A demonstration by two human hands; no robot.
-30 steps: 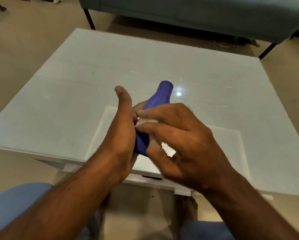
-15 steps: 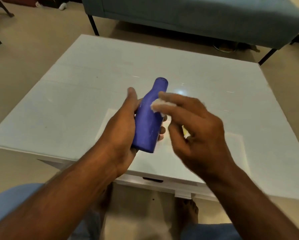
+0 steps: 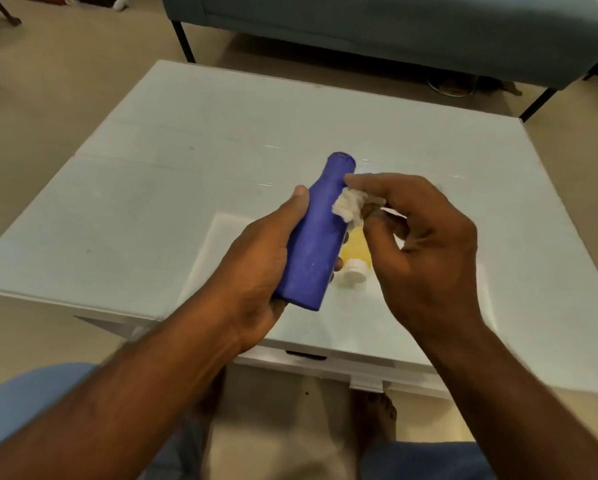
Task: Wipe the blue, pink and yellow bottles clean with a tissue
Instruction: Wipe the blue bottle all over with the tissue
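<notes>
While the blue bottle (image 3: 316, 237) is held tilted above the pale bench (image 3: 145, 209), its capped neck pointing away from the camera, a wad of white tissue (image 3: 349, 207) is pressed against its upper side. The bottle's lower body is gripped by the left hand (image 3: 259, 271), with the thumb laid along the near-left side and the fingertips wrapped round the far side, where they just show at the right edge. The tissue is pinched by the right hand (image 3: 425, 251) between thumb and curled fingers, the forefinger stretched out to touch the bottle just below its cap. Both forearms are seen entering from the bottom of the frame. Behind the blue bottle and partly hidden by it and by the right hand, the yellow bottle (image 3: 356, 256) is seen lying on the bench with its white cap (image 3: 354, 273) towards the camera. A pink bottle cannot be made out. A lighter rectangular patch is visible on the bench top under the hands. Beyond the bench, a teal sofa (image 3: 394, 26) on dark legs is set on the beige floor (image 3: 65, 91). Below the bench's near edge, blue-clad knees and a bare foot (image 3: 377, 417) are visible.
</notes>
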